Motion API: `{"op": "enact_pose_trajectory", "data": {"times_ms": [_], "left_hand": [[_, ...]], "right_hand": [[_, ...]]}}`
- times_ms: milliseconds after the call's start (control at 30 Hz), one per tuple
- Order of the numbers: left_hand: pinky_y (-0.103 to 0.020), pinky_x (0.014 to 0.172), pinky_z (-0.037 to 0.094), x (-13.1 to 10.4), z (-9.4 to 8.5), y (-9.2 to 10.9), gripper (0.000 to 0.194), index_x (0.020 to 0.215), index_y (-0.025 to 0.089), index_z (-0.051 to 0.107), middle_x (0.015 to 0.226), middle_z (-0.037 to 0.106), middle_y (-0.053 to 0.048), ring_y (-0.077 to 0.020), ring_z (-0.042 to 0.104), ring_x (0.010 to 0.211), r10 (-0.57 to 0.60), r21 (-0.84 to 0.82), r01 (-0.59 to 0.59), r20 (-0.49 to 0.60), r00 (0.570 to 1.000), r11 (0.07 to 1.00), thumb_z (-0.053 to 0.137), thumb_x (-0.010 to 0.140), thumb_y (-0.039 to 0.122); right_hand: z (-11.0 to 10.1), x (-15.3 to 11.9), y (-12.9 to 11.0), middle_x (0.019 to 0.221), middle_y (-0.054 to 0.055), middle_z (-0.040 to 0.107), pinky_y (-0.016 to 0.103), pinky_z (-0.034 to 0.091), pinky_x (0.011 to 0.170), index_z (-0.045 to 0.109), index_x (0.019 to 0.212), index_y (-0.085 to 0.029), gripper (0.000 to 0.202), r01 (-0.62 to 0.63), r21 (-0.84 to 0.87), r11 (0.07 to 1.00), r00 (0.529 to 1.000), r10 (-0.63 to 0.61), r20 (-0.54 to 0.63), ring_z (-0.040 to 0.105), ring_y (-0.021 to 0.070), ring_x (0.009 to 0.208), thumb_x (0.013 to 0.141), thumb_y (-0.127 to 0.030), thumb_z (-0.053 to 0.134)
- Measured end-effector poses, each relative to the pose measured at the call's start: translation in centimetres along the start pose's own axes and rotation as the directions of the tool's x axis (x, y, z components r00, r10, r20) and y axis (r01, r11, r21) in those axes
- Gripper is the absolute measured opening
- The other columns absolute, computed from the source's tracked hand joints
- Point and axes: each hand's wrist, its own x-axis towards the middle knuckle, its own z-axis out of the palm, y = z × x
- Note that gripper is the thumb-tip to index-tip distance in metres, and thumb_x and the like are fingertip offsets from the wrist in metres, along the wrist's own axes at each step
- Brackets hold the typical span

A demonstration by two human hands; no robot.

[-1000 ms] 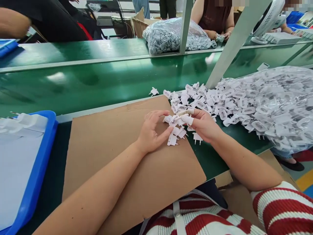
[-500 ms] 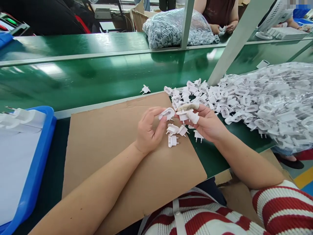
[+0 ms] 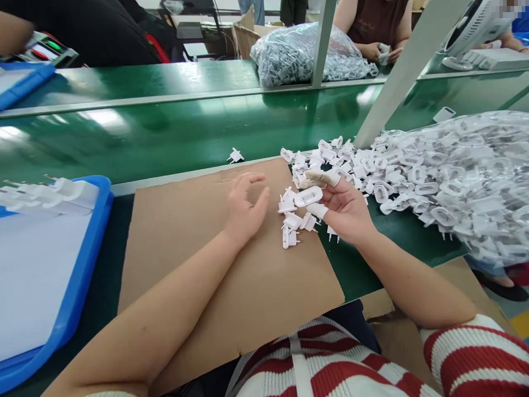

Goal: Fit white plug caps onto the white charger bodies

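My left hand hovers above the cardboard sheet with its fingers curved and apart, holding nothing. White finger cots cover the thumb and a finger of my right hand. Between those fingertips is a white plug casing, its oval face turned up. Just left of and below it, several white two-pin plug casings lie at the cardboard's right edge. A loose heap of the same casings spreads behind my right hand.
A clear bag full of casings lies at the right. On the left stands a blue tray with white plugs in it. One casing lies beyond the cardboard. A slanted post rises behind the heap. Across the bench, a co-worker's hands handle something white.
My left hand has let go of its casing and drawn back left, its fingers apart. Another casing now lies in the small group. In my right hand, the casing's oval face now shows.
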Motion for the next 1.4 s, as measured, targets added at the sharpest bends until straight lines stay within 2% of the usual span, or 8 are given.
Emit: {"op": "enact_pose_trajectory", "data": {"times_ms": [200,367,500,667,833,967,1133,1400], "left_hand": [[-0.058,0.125,0.027,8.2,-0.2,-6.9,0.059,0.136,0.013,0.055,0.154,0.048,-0.02,-0.0414,0.031,0.151,-0.361,0.317,0.382,-0.127,0.924,0.868,0.072,0.08,0.021],[-0.062,0.115,0.038,11.7,-0.2,-8.8,0.049,0.131,0.003,0.061,0.134,0.061,-0.027,-0.0445,0.053,0.132,-0.391,0.352,0.385,-0.059,0.919,0.853,0.067,0.085,0.019],[-0.049,0.115,0.043,8.7,-0.6,-6.3,0.053,0.144,0.008,0.054,0.14,0.059,-0.021,-0.0337,0.055,0.132,-0.23,0.306,0.228,-0.03,0.973,0.924,0.06,0.096,0.03],[-0.046,0.112,0.048,0.0,-2.0,-0.5,0.044,0.138,0.022,0.059,0.132,0.067,-0.01,-0.0285,0.061,0.125,0.066,0.1,-0.1,0.297,0.953,0.99,0.059,0.1,0.044],[-0.051,0.118,0.04,-5.7,-3.4,3.5,0.041,0.14,0.025,0.056,0.141,0.062,-0.011,-0.0294,0.051,0.136,0.144,-0.058,-0.134,0.244,0.959,0.989,0.053,0.104,0.045],[-0.037,0.092,0.054,-6.3,-3.5,3.8,0.041,0.144,0.026,0.053,0.125,0.069,-0.01,-0.022,0.064,0.107,0.158,-0.352,-0.04,0.315,0.936,0.935,0.054,0.106,0.043],[-0.032,0.091,0.052,-5.9,-3.2,3.5,0.033,0.132,0.023,0.061,0.123,0.07,-0.009,-0.0174,0.065,0.102,0.217,-0.456,-0.075,0.267,0.939,0.887,0.066,0.099,0.021],[-0.026,0.081,0.059,-6.7,-2.9,3.3,0.037,0.127,0.021,0.06,0.117,0.071,-0.008,-0.0126,0.067,0.087,0.167,-0.488,-0.095,0.106,0.98,0.868,0.07,0.093,0.012]], "right_hand": [[-0.5,0.7,0.0,0.123,0.004,0.07,0.034,0.064,0.081,0.064,0.116,-0.028,0.059,-0.14,0.099,0.985,0.985,0.149,-0.092,0.072,0.018,0.095,0.066,-0.037,0.094],[-1.1,1.0,-1.1,0.089,-0.002,0.071,0.024,0.055,0.063,0.071,0.108,-0.025,0.047,-0.238,0.258,0.936,0.971,0.239,0.029,0.066,0.0123,0.079,0.067,-0.035,0.093],[-1.2,0.9,-1.7,0.093,-0.001,0.074,0.03,0.059,0.076,0.077,0.107,-0.027,0.039,-0.239,0.273,0.932,0.97,0.216,0.112,0.067,0.0137,0.083,0.072,-0.04,0.09],[-0.6,0.2,-1.1,0.109,0.003,0.077,0.041,0.06,0.096,0.077,0.11,-0.028,0.041,-0.116,0.158,0.981,0.991,0.104,0.084,0.07,0.0219,0.106,0.073,-0.04,0.089],[0.4,-1.2,-0.4,0.118,0.004,0.074,0.041,0.062,0.095,0.067,0.129,-0.032,0.05,0.143,-0.1,0.985,0.989,-0.137,0.058,0.073,0.0218,0.103,0.082,-0.033,0.084],[0.6,-2.1,-0.2,0.119,0.006,0.071,0.042,0.062,0.094,0.057,0.142,-0.037,0.054,0.391,-0.353,0.85,0.915,-0.318,0.247,0.074,0.0223,0.102,0.092,-0.025,0.073],[1.0,-2.1,0.0,0.116,0.006,0.073,0.043,0.063,0.094,0.058,0.142,-0.039,0.051,0.555,-0.529,0.642,0.831,-0.458,0.317,0.071,0.0242,0.107,0.094,-0.023,0.068],[1.5,-1.9,0.4,0.12,0.008,0.069,0.035,0.065,0.085,0.07,0.127,-0.032,0.037,0.453,-0.451,0.769,0.887,-0.342,0.31,0.07,0.0216,0.106,0.091,-0.027,0.076]]}}
